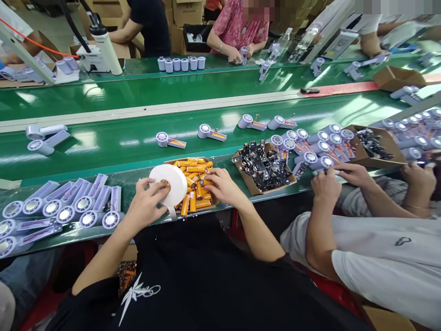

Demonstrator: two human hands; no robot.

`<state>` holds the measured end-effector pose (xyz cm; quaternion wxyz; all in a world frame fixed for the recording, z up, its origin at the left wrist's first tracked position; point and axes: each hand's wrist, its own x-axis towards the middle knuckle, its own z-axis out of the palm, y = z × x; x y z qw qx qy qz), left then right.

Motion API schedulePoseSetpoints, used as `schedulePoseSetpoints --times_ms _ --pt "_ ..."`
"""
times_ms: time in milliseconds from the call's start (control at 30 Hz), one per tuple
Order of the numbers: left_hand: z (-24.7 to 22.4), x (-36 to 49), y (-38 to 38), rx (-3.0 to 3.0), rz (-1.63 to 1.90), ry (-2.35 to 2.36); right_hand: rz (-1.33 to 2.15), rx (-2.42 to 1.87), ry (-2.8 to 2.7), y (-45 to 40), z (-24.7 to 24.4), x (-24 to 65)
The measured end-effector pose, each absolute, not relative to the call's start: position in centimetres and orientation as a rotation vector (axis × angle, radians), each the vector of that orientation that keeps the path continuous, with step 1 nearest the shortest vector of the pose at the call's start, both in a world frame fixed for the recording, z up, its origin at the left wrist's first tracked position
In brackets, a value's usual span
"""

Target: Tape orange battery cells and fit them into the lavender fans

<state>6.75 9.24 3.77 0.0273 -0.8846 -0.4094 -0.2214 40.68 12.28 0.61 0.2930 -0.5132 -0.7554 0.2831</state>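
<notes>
A white roll of tape point(177, 181) is held in my left hand point(146, 202), with the fingers at its core and a loose tape end hanging below. Behind and beside the roll, orange cylindrical batteries point(195, 172) fill a cardboard box point(216, 201). My right hand point(225, 187) reaches into the pile from the right, its thumb and fingers bent around a battery point(202, 182). The roll covers the left part of the box.
Purple handheld fan bodies point(84, 203) lie in rows at left. Black circuit boards point(263, 168) fill a box at right. More fans with wires point(206, 132) lie on the green conveyor point(131, 147). A co-worker's hands point(327, 186) handle fans close on the right.
</notes>
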Motion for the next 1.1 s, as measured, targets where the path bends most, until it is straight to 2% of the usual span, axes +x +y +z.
schedulePoseSetpoints --times_ms 133,267,367,500,667,767,867,1000,1100 --pt "5.2 7.0 8.8 -2.731 -0.496 -1.110 1.101 -1.174 -1.550 11.4 2.7 39.9" --pt "5.9 7.2 8.8 -2.705 -0.441 -1.049 1.080 -1.204 -1.779 11.8 5.8 38.3" --pt "6.3 7.4 8.9 -2.745 -0.425 -1.064 1.213 -1.129 -1.923 12.7 6.7 37.8" --pt "6.8 8.0 8.6 -2.761 -0.440 -1.136 1.479 -1.068 -1.661 13.0 5.1 36.4" --pt "4.7 9.5 5.6 -2.608 -0.656 -1.263 1.273 -0.980 -0.879 11.6 2.4 33.0" --pt "3.4 10.6 3.5 -2.787 -0.767 -1.169 0.977 -1.016 -0.848 12.5 4.0 35.7" --pt "4.2 11.4 4.9 -2.967 -0.588 -1.225 0.637 -0.991 -0.778 14.7 6.3 39.7" --pt "5.1 9.0 9.7 -3.098 -0.447 -1.416 0.732 -1.116 -0.937 15.1 6.1 40.1" --pt "3.7 5.0 8.4 -2.669 -0.538 -1.820 0.736 -1.106 -0.874 11.9 4.3 39.6"
